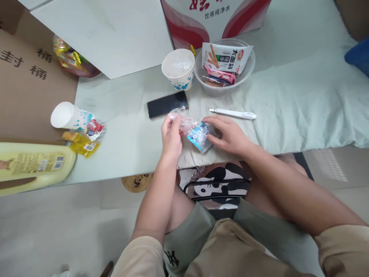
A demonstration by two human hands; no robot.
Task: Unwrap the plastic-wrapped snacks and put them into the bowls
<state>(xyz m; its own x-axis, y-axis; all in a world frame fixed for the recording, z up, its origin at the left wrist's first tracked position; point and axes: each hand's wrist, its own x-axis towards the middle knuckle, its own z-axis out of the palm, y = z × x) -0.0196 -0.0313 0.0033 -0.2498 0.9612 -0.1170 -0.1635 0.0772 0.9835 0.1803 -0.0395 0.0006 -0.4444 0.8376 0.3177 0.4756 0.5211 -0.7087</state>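
My left hand (pixel 171 136) is closed, its thumb and fingers pinching crinkled clear plastic wrap (pixel 186 122). The wrap reaches across to a small blue packet (pixel 198 136), which lies at the front of the cloth-covered surface. My right hand (pixel 230 134) has its thumb and fingers around the packet's right edge. What is printed on the packet is too small to read. Just behind the wrap lies a black phone (pixel 167 104), and a white utility knife (pixel 232 114) rests behind my right hand.
Behind are a paper cup (pixel 179 71) with clear plastic inside and a clear bowl (pixel 251 63) of packaged snacks. On the left, a tipped paper cup (pixel 67 116) lies beside a yellow wrapper (pixel 85 145) and a yellow bottle (pixel 37 163). A water carton (pixel 216 23) stands at the back.
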